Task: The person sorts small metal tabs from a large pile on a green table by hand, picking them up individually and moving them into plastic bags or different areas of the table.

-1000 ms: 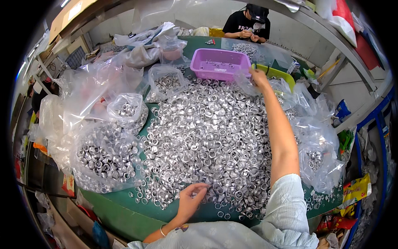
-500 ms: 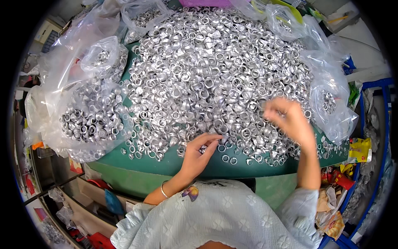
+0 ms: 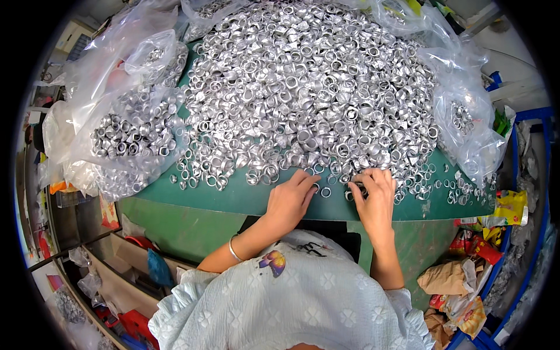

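Observation:
A large heap of silver metal rings (image 3: 309, 87) covers most of the green tabletop (image 3: 233, 198). At its near edge, my left hand (image 3: 290, 199) is closed, with fingertips and thumb drawn together. A small ring shows by those fingertips; what lies inside the fingers is hidden. To the right, my right hand (image 3: 376, 201) curls its fingers and thumb round a few rings (image 3: 360, 188) at the heap's front edge. Between the hands a loose ring (image 3: 325, 191) lies flat on the table.
Clear plastic bags of rings stand at the left (image 3: 134, 134) and right (image 3: 464, 122) of the heap. Open drawers (image 3: 125, 274) lie below left. At the right are a blue metal rack (image 3: 534, 175), crumpled brown paper (image 3: 446, 277) and colourful packets (image 3: 510, 207).
My right hand has come down and left from over the heap's right side to its near edge. My left hand stays near the front edge. The whole view has shifted slightly.

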Available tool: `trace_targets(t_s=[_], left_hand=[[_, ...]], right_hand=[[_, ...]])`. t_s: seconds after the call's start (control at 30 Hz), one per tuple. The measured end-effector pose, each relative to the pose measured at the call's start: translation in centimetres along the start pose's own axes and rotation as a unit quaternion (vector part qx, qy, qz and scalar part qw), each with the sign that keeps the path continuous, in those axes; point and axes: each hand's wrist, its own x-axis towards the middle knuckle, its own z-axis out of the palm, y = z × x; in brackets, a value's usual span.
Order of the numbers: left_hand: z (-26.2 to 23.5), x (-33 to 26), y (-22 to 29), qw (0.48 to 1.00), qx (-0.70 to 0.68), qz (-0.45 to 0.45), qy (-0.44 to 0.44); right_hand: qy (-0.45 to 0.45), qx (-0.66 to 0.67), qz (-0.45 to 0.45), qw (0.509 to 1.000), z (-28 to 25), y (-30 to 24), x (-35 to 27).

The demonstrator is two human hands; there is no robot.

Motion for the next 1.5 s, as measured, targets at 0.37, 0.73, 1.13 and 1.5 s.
trace_targets(t_s=[0.37, 0.73, 1.13, 1.5], left_hand=[[0.8, -1.3, -0.6, 0.998, 0.067, -0.012, -0.012], [-0.4, -1.4, 0.6, 0.992, -0.116, -0.046, 0.032], [-1.4, -1.8, 1.6, 0.920, -0.386, -0.041, -0.051], [-1.2, -2.2, 2.7, 0.990, -0.139, 0.003, -0.026]], right_hand=[[0.108, -0.012, -0.031, 0.994, 3.5, -0.5, 0.6], [-0.092, 0.824, 0.287, 0.480, 2.2, -1.7, -2.9], [-0.132, 0.743, 0.323, 0.571, 2.1, -3.3, -4.2], [-0.146, 0.703, 0.290, 0.632, 2.4, -3.5, -4.5]])
